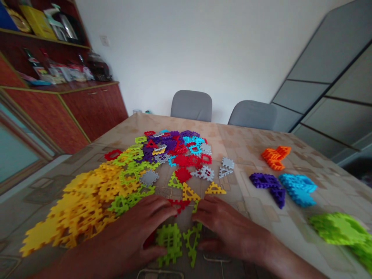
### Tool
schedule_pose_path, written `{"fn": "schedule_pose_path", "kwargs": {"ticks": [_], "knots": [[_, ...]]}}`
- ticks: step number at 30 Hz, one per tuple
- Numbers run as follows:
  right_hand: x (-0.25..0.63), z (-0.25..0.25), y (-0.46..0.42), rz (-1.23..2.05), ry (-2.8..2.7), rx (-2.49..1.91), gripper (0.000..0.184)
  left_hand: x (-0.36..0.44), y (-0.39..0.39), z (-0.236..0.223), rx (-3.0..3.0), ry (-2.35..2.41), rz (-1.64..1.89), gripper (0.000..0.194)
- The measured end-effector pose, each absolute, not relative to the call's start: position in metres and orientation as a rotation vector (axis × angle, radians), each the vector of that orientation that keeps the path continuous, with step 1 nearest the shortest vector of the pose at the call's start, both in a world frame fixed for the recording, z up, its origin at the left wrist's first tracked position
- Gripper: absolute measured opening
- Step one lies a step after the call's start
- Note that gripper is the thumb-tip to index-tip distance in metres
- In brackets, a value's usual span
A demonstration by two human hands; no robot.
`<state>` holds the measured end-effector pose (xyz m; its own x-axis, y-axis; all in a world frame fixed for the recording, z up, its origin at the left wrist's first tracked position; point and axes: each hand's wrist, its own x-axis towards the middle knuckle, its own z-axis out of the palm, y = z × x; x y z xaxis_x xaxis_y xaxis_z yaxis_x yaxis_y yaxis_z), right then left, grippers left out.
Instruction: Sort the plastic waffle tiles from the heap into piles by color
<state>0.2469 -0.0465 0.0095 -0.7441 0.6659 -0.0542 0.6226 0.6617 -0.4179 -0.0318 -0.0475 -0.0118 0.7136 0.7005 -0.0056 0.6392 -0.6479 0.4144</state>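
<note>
1. Head view, lower centre: one green square lattice piece (169, 242), lying between the two hands on the patterned table cover (238, 145); its left edge meets the left thumb.
2. One green triangular piece (192, 242), just right of the square, apart from it; its upper end lies at the right hand's fingertips, its lower point towards the bottom edge.
3. Left hand (142, 221), lower centre-left: fingers side by side, thumb spread well away from them, nothing visibly pinched.
4. Right hand (225, 223), lower centre-right: fingers bent, thumb apart below them. Whether the fingertips touch the triangle, cannot tell.
5. One red triangular piece (180, 205), just beside the left fingertips, beyond the green square.
6. Two yellow triangles (190, 192), centre, beyond the hands.
7. Yellow heap (78, 197), left of frame, beyond the left forearm.
8. Mixed pieces, upper part of the spread: purple pieces (168, 145), red pieces (183, 161), grey pieces (149, 178), some overlapping.
9. Grouped pieces, right of frame, well apart from the hands: orange group (274, 158), purple group (264, 180), blue group (298, 188), green group (340, 228).
10. Two grey chairs (192, 105), upper centre, at the table's far edge.
</note>
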Motion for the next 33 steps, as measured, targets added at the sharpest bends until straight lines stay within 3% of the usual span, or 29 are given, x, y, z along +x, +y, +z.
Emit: {"fn": "schedule_pose_path", "kwargs": {"ticks": [4,6,13,17,21,23,27,28,30,33], "knots": [[0.236,0.001,-0.059,0.66,-2.776,-1.2,0.058,-0.017,-0.056,-0.003,2.519,1.105,0.041,0.086],[0.232,-0.002,-0.063,0.67,-2.776,-1.237,0.062,-0.011,-0.058,0.0,2.528,1.086,0.01,0.084],[0.238,-0.005,-0.055,0.561,-2.777,-1.33,0.041,-0.015,-0.056,0.0,2.489,0.894,0.12,0.063],[0.246,0.001,-0.045,0.456,-2.777,-1.389,0.036,-0.02,-0.054,-0.001,2.528,0.702,0.159,0.078],[0.246,0.009,-0.047,0.529,-2.755,-1.34,0.034,-0.022,-0.057,-0.008,2.527,0.822,0.247,0.084],[0.242,0.009,-0.052,0.573,-2.74,-1.288,0.038,-0.025,-0.056,-0.009,2.515,0.948,0.271,0.079],[0.23,-0.002,-0.06,0.604,-2.726,-1.087,0.08,-0.051,-0.034,0.007,2.603,1.15,0.441,0.038],[0.226,-0.005,-0.062,0.602,-2.744,-1.016,0.084,-0.062,-0.025,0.013,2.634,1.214,0.562,0.035],[0.219,-0.011,-0.063,0.595,-2.794,-0.896,0.075,-0.085,-0.004,0.021,2.611,1.421,0.645,0.048],[0.212,-0.02,-0.062,0.576,-2.842,-0.867,0.058,-0.115,0.022,0.019,2.521,1.518,0.739,0.046]]}}
